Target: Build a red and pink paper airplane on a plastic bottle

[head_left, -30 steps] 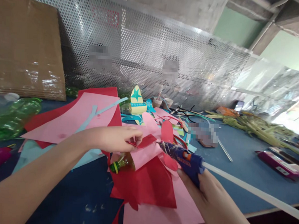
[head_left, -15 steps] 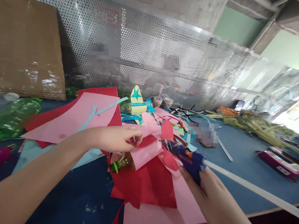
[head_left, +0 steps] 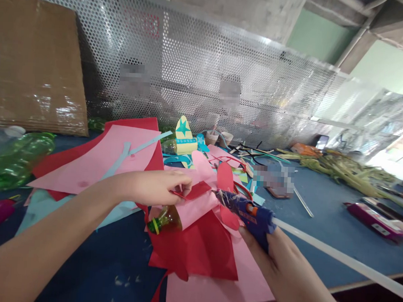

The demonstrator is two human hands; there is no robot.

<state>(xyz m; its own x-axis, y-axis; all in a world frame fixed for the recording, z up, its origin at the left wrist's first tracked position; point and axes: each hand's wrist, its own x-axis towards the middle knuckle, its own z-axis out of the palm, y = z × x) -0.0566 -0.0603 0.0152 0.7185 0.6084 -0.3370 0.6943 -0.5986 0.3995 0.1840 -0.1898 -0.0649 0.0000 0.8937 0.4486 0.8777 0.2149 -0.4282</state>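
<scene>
Indoors, 1 glue gun point(head_left: 250, 213) is gripped by the right hand point(head_left: 282, 259); red paper point(head_left: 198, 191) is pinched by the left hand point(head_left: 164, 185) beside a pink-wrapped bottle point(head_left: 169, 218).

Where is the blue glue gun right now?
In the head view, the blue glue gun is right of centre, held in the right hand, with its tip close to the pink paper around the green bottle.

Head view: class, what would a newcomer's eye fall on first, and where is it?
Probably the blue glue gun in the right hand, its tip by the pink-wrapped bottle near the centre. The red sheet under that bottle and the left hand pinching red paper over it would come next. Behind the table stands a shiny perforated screen.
</scene>
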